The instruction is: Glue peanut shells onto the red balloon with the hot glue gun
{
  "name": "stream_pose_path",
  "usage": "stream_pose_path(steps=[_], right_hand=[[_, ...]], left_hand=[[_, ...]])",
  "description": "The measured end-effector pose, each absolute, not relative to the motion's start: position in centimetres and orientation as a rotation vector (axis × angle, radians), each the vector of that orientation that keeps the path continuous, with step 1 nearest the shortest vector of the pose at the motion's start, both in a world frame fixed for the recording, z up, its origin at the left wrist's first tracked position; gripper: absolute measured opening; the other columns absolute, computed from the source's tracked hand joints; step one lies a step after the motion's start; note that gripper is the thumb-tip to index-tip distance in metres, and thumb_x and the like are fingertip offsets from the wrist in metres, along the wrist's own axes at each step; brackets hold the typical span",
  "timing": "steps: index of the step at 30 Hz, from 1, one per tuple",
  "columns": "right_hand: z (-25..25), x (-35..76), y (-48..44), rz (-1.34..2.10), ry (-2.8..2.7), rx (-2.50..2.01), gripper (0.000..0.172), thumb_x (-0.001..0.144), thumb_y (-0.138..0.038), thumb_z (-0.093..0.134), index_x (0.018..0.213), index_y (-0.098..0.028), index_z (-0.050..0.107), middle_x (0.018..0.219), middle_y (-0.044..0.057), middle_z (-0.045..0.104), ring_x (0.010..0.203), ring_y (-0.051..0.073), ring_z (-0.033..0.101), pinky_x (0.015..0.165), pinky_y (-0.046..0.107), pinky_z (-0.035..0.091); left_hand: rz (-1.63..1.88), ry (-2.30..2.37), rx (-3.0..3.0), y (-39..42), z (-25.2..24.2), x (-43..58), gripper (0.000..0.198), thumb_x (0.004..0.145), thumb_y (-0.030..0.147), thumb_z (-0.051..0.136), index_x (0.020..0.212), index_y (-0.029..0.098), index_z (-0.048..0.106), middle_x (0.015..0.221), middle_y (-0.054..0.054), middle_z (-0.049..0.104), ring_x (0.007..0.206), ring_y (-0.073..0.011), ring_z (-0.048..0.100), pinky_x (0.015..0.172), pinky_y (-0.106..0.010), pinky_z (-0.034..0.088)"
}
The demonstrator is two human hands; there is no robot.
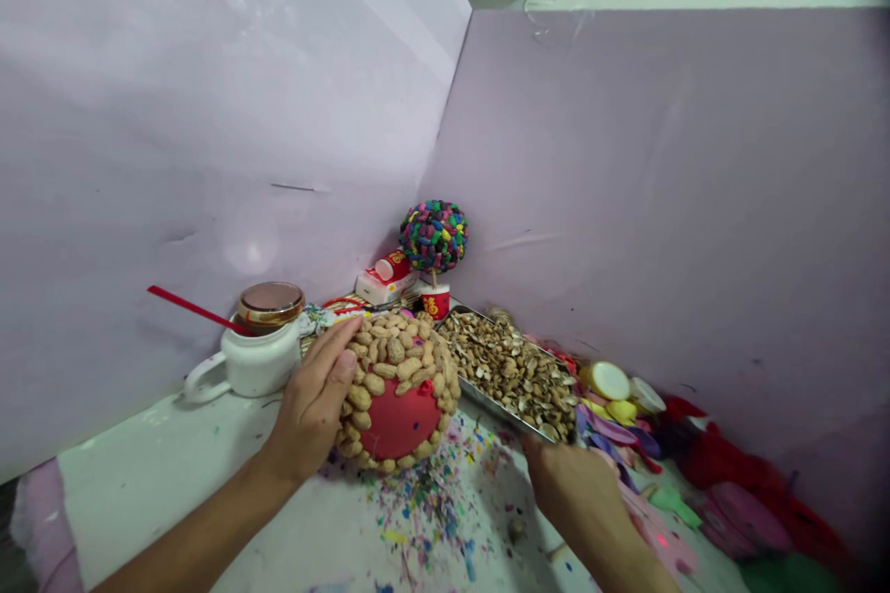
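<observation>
A red ball (401, 422), much of it covered with peanut shells (379, 343), rests on the paint-speckled white table. My left hand (316, 398) lies against its left side, fingers stretched along the shells. A metal tray (497, 408) full of loose shells (511, 371) stands behind and to the right of the ball. My right hand (574, 482) is at the tray's near edge; its fingertips are mostly hidden, so what they hold, if anything, cannot be made out.
At the left stands a white mug (257, 361) with a red stick (198, 309) and a round lidded jar. A multicoloured ball (434, 236) on a red cup (435, 301) is in the corner. Deflated balloons (618, 435) and tubs (610, 381) lie at the right.
</observation>
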State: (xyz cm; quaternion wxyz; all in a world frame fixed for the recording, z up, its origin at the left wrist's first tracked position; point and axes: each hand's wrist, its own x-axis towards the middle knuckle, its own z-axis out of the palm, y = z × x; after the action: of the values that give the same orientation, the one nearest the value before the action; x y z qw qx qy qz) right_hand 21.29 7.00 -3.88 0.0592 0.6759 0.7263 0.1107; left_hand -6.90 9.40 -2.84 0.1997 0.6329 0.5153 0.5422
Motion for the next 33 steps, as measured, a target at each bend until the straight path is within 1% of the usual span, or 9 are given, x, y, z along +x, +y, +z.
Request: stream_pose_path(steps=[3,5,8,12,15,18,21,27,33], right_hand=[[-2.9,20.6,5.5,0.245,2.247,2.237,0.025,0.08,-0.015,0.045,0.086,-0.021,0.068,0.057,0.007,0.069,0.057,0.025,0.066,0.047,0.027,0.035],[-2.6,19.9,4.4,-0.327,2.349,2.689,0.019,0.078,-0.026,0.05,0.086,-0.021,0.067,0.045,0.001,0.06,0.045,0.019,0.058,0.044,0.024,0.03],[-2.7,19.0,2.9,-1.853,2.101,3.083,0.024,0.066,-0.037,0.065,0.079,-0.016,0.063,0.031,-0.009,0.041,0.029,0.009,0.033,0.038,0.02,0.022],[-3.5,18.7,1.0,-2.564,1.825,2.999,0.039,0.06,-0.043,0.068,0.086,-0.015,0.059,0.032,-0.013,0.034,0.031,0.004,0.022,0.037,0.019,0.02],[-4.1,18.6,-0.4,-2.961,1.69,2.818,0.04,0.055,-0.042,0.072,0.083,-0.018,0.057,0.032,-0.015,0.03,0.03,0.003,0.019,0.035,0.018,0.018],[-4.5,18.4,-1.3,-3.199,1.63,2.614,0.039,0.053,-0.041,0.076,0.08,-0.019,0.058,0.03,-0.016,0.029,0.029,0.002,0.017,0.033,0.017,0.017],[-5.2,18.4,-1.8,-3.325,1.629,2.445,0.039,0.052,-0.04,0.078,0.079,-0.018,0.06,0.03,-0.014,0.033,0.028,0.001,0.017,0.032,0.016,0.015],[-7.8,19.2,-2.2,-3.361,1.634,2.356,0.039,0.058,-0.04,0.078,0.084,-0.017,0.061,0.036,-0.011,0.043,0.029,0.0,0.025,0.034,0.014,0.016],[-9.3,19.0,-1.8,-2.889,2.03,2.562,0.041,0.06,-0.048,0.075,0.082,-0.015,0.064,0.038,-0.008,0.045,0.03,0.001,0.029,0.034,0.014,0.018]], left_hand=[[1.518,1.426,1.758,9.6,-2.8,-7.1,0.047,0.089,0.043,0.031,0.128,0.02,0.045,0.137,-0.004,0.043,0.128,-0.021,0.034,0.11,-0.039,0.022],[1.521,1.416,1.764,9.6,-2.7,-7.2,0.047,0.089,0.043,0.031,0.127,0.02,0.045,0.137,-0.004,0.043,0.128,-0.0214,0.034,0.11,-0.039,0.021],[1.584,1.442,1.844,8.9,-2.3,-7.1,0.043,0.089,0.04,0.032,0.127,0.023,0.044,0.136,-0.001,0.043,0.127,-0.0224,0.034,0.11,-0.041,0.021],[2.002,1.301,2.069,5.7,-1.0,-5.7,0.039,0.081,0.022,0.052,0.12,0.028,0.051,0.129,0.002,0.048,0.118,-0.0237,0.044,0.105,-0.04,0.029],[1.699,1.002,2.053,3.2,-0.5,-2.8,0.018,0.077,0.017,0.056,0.09,0.026,0.064,0.093,0.001,0.064,0.088,-0.0168,0.059,0.081,-0.029,0.045],[0.912,0.924,1.556,2.4,-1.2,1.3,0.021,0.077,0.032,0.053,0.065,0.017,0.062,0.052,0.001,0.056,0.05,-0.0111,0.052,0.05,-0.022,0.041],[0.558,0.768,1.014,2.7,-2.8,4.5,0.025,0.069,0.038,0.06,0.066,0.013,0.06,0.056,0.002,0.056,0.041,-0.0066,0.045,0.04,-0.019,0.033],[0.475,0.724,0.812,2.9,-4.7,6.1,0.032,0.052,0.041,0.068,0.056,0.011,0.058,0.045,0.002,0.051,0.032,-0.005,0.039,0.031,-0.018,0.025],[0.598,0.884,0.918,2.7,-5.1,5.7,0.024,0.05,0.036,0.063,0.048,0.014,0.054,0.036,0.004,0.046,0.029,-0.005,0.034,0.031,-0.019,0.021]])
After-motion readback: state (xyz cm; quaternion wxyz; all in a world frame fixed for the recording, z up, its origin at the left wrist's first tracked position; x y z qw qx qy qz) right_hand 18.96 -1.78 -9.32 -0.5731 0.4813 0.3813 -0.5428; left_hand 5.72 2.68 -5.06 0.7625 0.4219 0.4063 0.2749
